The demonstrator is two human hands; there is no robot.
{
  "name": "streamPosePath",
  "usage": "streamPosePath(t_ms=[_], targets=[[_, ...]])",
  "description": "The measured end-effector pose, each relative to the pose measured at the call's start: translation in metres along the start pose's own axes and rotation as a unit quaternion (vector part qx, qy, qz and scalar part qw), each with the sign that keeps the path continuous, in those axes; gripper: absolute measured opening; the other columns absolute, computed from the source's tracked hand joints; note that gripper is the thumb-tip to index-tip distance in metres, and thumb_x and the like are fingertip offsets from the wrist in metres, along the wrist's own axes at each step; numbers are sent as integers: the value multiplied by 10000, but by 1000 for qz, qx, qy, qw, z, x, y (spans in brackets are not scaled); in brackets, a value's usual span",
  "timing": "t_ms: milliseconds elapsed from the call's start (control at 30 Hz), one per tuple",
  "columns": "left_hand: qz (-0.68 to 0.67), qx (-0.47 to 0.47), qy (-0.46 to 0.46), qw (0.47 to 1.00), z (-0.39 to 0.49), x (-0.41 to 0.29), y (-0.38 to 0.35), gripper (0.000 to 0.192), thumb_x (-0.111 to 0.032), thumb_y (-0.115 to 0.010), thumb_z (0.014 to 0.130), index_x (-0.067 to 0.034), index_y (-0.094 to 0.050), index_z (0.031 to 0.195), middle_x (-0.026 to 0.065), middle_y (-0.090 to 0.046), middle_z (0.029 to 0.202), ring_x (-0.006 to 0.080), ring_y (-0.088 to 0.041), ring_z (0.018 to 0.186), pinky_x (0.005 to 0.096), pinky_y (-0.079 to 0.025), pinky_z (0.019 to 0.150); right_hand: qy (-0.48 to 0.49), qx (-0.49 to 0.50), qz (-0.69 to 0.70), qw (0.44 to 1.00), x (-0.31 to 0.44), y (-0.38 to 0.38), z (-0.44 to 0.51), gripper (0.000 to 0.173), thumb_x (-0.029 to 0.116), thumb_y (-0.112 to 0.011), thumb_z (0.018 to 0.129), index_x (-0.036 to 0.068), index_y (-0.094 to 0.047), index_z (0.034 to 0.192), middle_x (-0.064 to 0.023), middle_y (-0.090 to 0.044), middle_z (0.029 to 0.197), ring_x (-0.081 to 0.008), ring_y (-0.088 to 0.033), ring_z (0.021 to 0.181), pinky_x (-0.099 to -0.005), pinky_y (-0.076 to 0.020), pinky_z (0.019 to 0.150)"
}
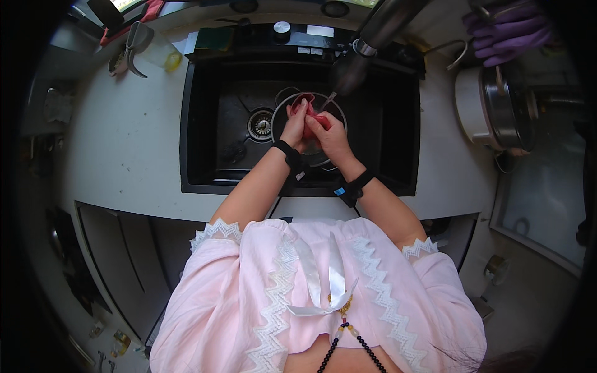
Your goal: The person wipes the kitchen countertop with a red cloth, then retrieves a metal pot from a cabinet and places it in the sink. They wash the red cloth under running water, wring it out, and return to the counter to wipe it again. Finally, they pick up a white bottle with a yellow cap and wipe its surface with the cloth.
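Over a round pot or bowl with a pale rim [345,122], both hands hold a soft red item [311,122], perhaps cloth or food; its exact kind I cannot tell. My left hand [295,127] grips its left side, with the thumb pointing up along it. My right hand [332,135] pinches its right part between thumb and fingers. The vessel stands in a black sink [298,187], right of the metal drain strainer [260,125]. A dark faucet [350,70] hangs above, and a thin stream of water [329,100] falls beside the red item.
A pale counter [126,154] surrounds the sink. At the back left stand a clear jug with yellow liquid [171,60] and a green scouring pad [213,38]. Right of the sink are a white and steel cooking pot [494,109] and hanging purple rubber gloves [508,35].
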State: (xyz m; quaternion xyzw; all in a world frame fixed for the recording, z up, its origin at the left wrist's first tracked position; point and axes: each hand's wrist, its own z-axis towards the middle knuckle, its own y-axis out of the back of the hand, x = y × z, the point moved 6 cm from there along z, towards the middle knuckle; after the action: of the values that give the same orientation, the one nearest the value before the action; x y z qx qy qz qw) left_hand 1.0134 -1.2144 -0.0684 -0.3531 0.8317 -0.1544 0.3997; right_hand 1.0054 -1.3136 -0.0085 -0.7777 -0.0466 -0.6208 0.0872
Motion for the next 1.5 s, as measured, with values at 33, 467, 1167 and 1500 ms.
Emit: streamPosePath(t_ms=[33,467,1167,1500], targets=[[-9,-20,-12,1000,4,-1,4,346,-325,-560,941,-112,-467,1197,61,-580,1043,195,-579,943,357,-495,830,-3,-16,-32,999,-2,-3,-4,275,286,-669,867,14,-623,867,-61,-623,751,-119,-552,654,-266,-453,585],[49,-66,-66,994,5,6,6,255,-245,-485,973,-33,-545,1102,76,-601,975,158,-580,884,305,-489,784,188,-69,-288,936,4,2,16,222,234,-624,815,31,-569,744,-157,-562,785,-366,-572,728,-434,-478,634],[101,15,-89,991,10,26,-3,288,-242,-435,986,-48,-555,1161,83,-613,1075,187,-603,962,325,-504,812,197,-138,-273,932,12,25,42,151,132,-610,749,-7,-618,691,-187,-556,798,-342,-561,758,-419,-488,716],[91,-19,-81,992,10,29,-2,227,-241,-478,963,-67,-585,1062,54,-615,1026,166,-594,929,313,-492,805,145,-141,-238,950,5,27,55,130,110,-629,730,-20,-621,729,-176,-571,837,-334,-572,774,-393,-483,687]])
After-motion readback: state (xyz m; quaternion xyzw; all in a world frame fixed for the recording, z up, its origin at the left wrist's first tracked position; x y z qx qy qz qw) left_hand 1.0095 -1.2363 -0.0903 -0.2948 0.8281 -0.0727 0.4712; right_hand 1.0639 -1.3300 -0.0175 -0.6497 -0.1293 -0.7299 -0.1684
